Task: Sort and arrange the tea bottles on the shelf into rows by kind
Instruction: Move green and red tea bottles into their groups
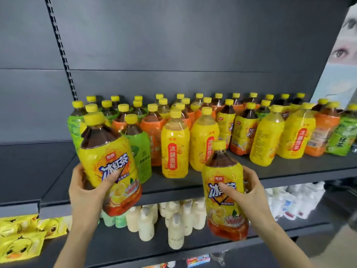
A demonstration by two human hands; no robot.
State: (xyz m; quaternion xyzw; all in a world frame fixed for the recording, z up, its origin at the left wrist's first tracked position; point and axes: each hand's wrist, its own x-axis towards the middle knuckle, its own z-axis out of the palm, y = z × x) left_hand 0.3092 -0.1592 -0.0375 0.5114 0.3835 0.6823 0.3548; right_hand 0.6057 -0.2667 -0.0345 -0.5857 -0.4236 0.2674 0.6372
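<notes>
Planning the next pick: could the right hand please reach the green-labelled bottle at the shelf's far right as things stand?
Probably not: the right hand grips a yellow-labelled bottle, though the green-labelled bottle stands unobstructed.

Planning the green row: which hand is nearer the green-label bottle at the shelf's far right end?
Right. The right hand, at the shelf front edge, is down-left of the green-label bottle; the left hand is much farther left, near the shelf's left end.

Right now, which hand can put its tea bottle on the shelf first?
Probably the left hand. Its iced tea bottle is held higher, beside bare shelf; the right hand holds the second bottle lower.
</notes>
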